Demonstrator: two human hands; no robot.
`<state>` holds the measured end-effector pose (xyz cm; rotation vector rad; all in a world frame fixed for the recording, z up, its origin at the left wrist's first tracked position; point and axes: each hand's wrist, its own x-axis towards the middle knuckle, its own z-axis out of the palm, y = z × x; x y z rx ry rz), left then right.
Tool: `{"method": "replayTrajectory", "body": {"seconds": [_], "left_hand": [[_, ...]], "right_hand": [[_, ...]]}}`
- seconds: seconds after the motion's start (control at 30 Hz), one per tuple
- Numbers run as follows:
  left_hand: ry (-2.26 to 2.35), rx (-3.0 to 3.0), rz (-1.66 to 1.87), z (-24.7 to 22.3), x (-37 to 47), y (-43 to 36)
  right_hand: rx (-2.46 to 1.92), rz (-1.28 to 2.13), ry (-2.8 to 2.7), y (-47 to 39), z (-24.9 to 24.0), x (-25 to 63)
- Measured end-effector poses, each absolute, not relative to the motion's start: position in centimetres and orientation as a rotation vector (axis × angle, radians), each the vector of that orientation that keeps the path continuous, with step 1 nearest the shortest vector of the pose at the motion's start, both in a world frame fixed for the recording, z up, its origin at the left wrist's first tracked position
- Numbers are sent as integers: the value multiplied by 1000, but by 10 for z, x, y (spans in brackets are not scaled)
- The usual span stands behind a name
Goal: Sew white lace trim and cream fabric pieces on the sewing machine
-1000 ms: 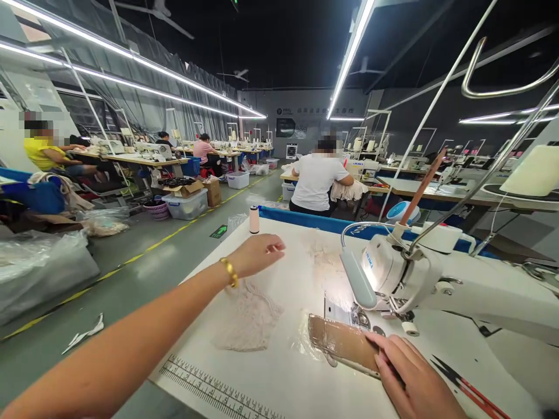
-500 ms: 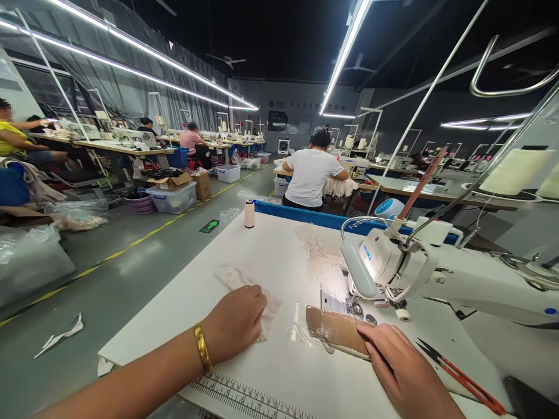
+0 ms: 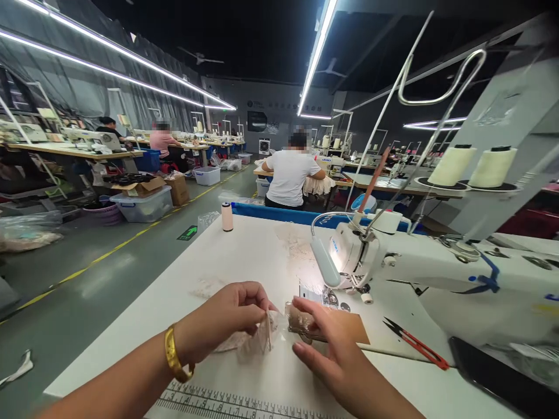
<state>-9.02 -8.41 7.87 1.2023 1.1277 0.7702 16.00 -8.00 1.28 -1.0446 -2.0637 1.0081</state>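
My left hand (image 3: 227,317), with a gold bangle at the wrist, pinches a sheer pale lace piece (image 3: 262,336) raised off the white table (image 3: 174,291). To its right, my right hand (image 3: 329,343) has thumb and fingers spread over a brown card in clear plastic (image 3: 349,325). More pale lace (image 3: 294,241) lies beside the sewing machine (image 3: 358,253). Part of the lace under my left hand is hidden.
A pink thread spool (image 3: 227,217) stands at the table's far left corner. Red-handled snips (image 3: 417,343) and a black phone (image 3: 498,375) lie at right. A ruler strip (image 3: 236,404) runs along the front edge. A person in a white shirt (image 3: 287,176) sits ahead.
The view has turned right. My left hand has lifted the lace from the table. My right hand has moved left along the card, and its fingers have spread.
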Motion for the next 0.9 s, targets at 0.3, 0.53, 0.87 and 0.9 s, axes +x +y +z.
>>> {"method": "replayTrajectory", "body": {"seconds": [0.3, 0.53, 0.87, 0.9], "left_hand": [[807, 729, 768, 64, -55, -69], [1043, 1265, 645, 43, -24, -51], [941, 1254, 473, 47, -8, -47], [868, 1280, 439, 53, -8, -51]], "right_hand": [[-793, 1765, -1466, -74, 23, 178], [-1050, 1683, -1656, -51, 29, 221], [-1186, 1295, -1873, -47, 34, 235], [-1155, 1168, -1938, -53, 39, 232]]}}
